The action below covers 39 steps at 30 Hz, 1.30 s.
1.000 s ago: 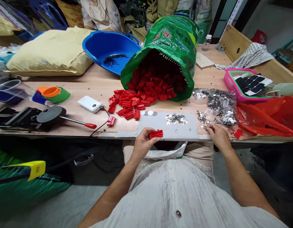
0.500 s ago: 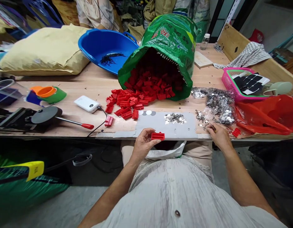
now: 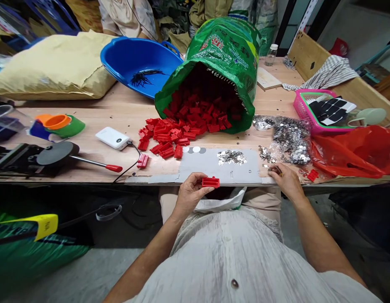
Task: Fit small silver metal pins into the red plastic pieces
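Note:
Between the thumb and fingers of my left hand point(image 3: 192, 191) is a red plastic block point(image 3: 210, 182) with a hollow side, held over the table's front edge. My right hand point(image 3: 286, 181) is pinched at the tabletop to the right. A small, partly hidden thing shows yellowish at its fingers; I cannot make out what it is. Loose metal pieces point(image 3: 266, 154) lie just beyond that hand, beside a clear bag of metal pieces point(image 3: 292, 139). On a grey mat point(image 3: 201, 166) sits a pile of small silver pieces point(image 3: 232, 157).
A green sack point(image 3: 223, 42) lies tipped, spilling red blocks point(image 3: 166, 136). Behind stand a blue basin point(image 3: 119, 59) and a tan sack point(image 3: 56, 67). A lever tool point(image 3: 57, 153) and a power bank point(image 3: 113, 138) are left; a pink basket point(image 3: 300, 111) and red bag point(image 3: 349, 155) right.
My right hand has shifted slightly left and nearer the table edge, its fingers still pinched. The left hand keeps the red block in nearly the same place.

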{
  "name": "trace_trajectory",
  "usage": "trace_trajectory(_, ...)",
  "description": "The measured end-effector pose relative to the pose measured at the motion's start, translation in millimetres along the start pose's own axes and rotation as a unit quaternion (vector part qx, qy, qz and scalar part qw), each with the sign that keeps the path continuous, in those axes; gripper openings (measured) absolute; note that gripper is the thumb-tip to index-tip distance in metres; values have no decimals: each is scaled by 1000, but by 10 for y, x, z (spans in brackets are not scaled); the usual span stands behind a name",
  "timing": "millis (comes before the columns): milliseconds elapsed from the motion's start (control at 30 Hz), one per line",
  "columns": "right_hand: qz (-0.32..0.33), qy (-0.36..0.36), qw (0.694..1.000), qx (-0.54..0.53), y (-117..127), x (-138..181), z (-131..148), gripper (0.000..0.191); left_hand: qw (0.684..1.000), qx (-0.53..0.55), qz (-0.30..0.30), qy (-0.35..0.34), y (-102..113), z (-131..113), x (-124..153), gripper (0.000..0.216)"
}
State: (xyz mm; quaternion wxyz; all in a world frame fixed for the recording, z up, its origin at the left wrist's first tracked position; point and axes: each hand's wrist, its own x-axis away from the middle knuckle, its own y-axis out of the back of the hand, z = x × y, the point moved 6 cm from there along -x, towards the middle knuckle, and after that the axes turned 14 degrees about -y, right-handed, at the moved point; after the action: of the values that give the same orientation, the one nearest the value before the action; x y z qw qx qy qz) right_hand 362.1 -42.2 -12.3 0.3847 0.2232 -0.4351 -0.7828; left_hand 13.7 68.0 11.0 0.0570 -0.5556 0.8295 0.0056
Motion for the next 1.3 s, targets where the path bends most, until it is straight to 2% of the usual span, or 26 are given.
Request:
trace_trajectory(300, -52, 4, 996, 79, 25, -23, -17, 18, 1000, -13, 10, -14, 2, 66, 23, 46)
trace_trajectory(500, -59, 9, 996, 70, 83, 16, 0, 19, 999, -41, -1, -31, 14, 66, 45, 44)
trace_trajectory(600, -70, 2, 995, 65, 138, 34, -31, 22, 997, -49, -13, -60, -18, 5, 62, 44)
trace_trajectory(733, -77, -21, 997, 6, 208, 34, 3, 23, 985, -99, -6, -140, -90, -150, 82, 40)
trace_trajectory(800, -46, -15, 997, -58, 194, 58, 139, 22, 971, -145, 0, -190, -126, -240, 93, 35)
trace_trajectory(900, 28, 13, 989, -147, 117, 188, 495, 23, 947, -195, -4, -255, -167, -347, 118, 35)
trace_trajectory(1067, 128, 104, 971, -173, -51, 541, 1213, 17, 908, -270, -7, -321, -240, -439, 159, 31)
trace_trajectory(1200, 140, 203, 954, -173, -96, 695, 1623, 13, 886, -288, 10, -363, -315, -491, 187, 25)
trace_trajectory(1300, 141, 257, 942, -163, -126, 716, 1770, 14, 873, -294, 14, -388, -360, -524, 210, 23)
